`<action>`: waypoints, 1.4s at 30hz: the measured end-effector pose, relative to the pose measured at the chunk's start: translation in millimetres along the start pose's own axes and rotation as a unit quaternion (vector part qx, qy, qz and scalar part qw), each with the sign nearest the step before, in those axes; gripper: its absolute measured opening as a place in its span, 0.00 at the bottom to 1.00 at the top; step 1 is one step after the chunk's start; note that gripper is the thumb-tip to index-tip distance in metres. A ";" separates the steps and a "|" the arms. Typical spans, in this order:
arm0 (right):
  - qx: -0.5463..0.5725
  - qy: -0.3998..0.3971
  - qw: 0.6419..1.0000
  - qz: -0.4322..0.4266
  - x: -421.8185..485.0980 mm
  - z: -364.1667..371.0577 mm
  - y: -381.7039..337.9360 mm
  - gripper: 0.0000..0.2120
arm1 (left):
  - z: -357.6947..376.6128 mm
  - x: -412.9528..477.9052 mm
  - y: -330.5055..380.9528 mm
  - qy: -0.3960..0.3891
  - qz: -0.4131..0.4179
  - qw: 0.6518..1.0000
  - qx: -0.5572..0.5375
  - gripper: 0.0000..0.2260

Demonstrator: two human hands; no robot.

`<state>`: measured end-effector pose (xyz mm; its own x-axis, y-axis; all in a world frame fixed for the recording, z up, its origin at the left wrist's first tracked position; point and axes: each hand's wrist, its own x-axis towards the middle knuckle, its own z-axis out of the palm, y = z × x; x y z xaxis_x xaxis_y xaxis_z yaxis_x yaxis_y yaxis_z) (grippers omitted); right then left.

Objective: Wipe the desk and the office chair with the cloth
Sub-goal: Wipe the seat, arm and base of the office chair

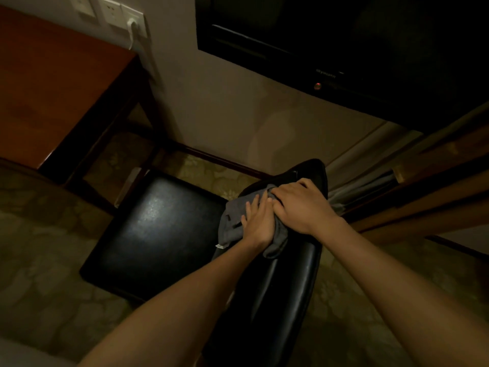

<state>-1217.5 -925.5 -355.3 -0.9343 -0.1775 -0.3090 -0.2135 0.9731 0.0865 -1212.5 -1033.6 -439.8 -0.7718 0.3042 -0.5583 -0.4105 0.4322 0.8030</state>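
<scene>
A black leather chair stands below me, its seat to the left and its backrest running under my arms. A grey cloth lies bunched over the top of the backrest. My left hand presses flat on the cloth with straight fingers. My right hand lies over the cloth's upper part, fingers curled round a fold of it. The reddish wooden desk fills the upper left, apart from both hands.
A dark television hangs on the wall above the chair. Wall sockets with a white plug and cable sit beside the desk's corner. Wooden panels and a curtain stand at the right. Patterned carpet surrounds the chair.
</scene>
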 end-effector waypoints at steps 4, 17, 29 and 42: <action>-0.031 -0.027 0.999 0.002 13.7 7.5 -2.0 0.23 | -2.7 15.0 -7.8 -0.013 -0.005 0.999 0.030 0.23; -0.054 -0.079 0.995 0.018 27.1 4.8 -7.4 0.24 | -9.9 27.1 -19.9 -0.033 -0.001 0.999 0.043 0.23; -0.083 -0.196 0.976 -0.042 41.9 6.1 -2.7 0.34 | -3.4 31.1 -30.0 0.048 -0.035 0.998 -0.032 0.26; -0.070 -0.209 0.965 -0.143 64.6 28.8 -29.7 0.26 | -9.8 47.4 -65.8 0.021 -0.030 0.999 0.029 0.23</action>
<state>-1263.3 -961.7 -405.1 -0.6405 -0.3329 -0.6921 -0.5092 0.8587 0.0581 -1226.8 -1055.9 -517.1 -0.7671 0.2403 -0.5948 -0.4285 0.4981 0.7538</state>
